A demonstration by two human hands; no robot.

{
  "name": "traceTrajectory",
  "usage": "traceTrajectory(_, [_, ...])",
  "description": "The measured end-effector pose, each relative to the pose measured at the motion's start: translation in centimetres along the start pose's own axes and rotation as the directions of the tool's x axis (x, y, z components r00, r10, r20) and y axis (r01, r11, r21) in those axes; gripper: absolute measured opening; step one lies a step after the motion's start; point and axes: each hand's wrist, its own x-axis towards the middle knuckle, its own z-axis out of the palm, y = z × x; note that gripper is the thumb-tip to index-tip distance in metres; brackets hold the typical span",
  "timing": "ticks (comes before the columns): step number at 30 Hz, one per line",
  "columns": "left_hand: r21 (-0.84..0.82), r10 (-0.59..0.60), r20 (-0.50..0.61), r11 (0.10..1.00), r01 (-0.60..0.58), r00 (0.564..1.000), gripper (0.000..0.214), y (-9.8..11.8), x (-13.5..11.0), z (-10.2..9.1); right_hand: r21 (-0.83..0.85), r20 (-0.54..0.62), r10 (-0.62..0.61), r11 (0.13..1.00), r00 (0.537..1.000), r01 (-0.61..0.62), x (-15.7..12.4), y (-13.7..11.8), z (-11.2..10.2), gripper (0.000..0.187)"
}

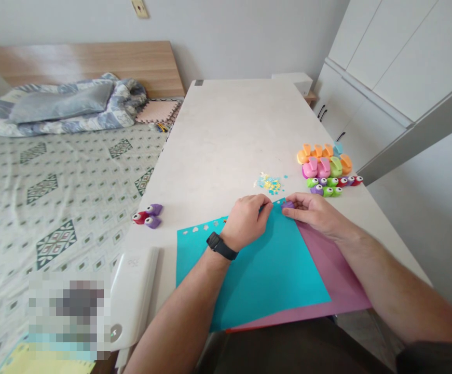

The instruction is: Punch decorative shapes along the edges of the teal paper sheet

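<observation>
My left hand (247, 221), with a black watch on the wrist, rests curled on the top edge of a turquoise paper sheet (264, 270), fingers pinched at the edge. My right hand (313, 210) grips a small purple punch (287, 204) set on the same top edge of the sheet. A row of punched-out shapes runs along the sheet's upper left edge. A pink sheet (338, 275) lies under the turquoise one.
A pile of small paper cutouts (269, 182) lies beyond my hands. Several colourful punches (327, 169) stand at the table's right edge, three more (148, 216) at the left edge. A white device (132, 291) sits near left. A bed fills the left side.
</observation>
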Motion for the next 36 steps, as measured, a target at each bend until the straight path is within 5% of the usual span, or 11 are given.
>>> traceTrajectory(36, [-0.012,-0.030,0.001,0.999,0.030,1.000,0.020,-0.05,0.10,0.04,0.009,-0.008,0.006,1.000,1.000,-0.006,-0.09,-0.08,0.07,0.038])
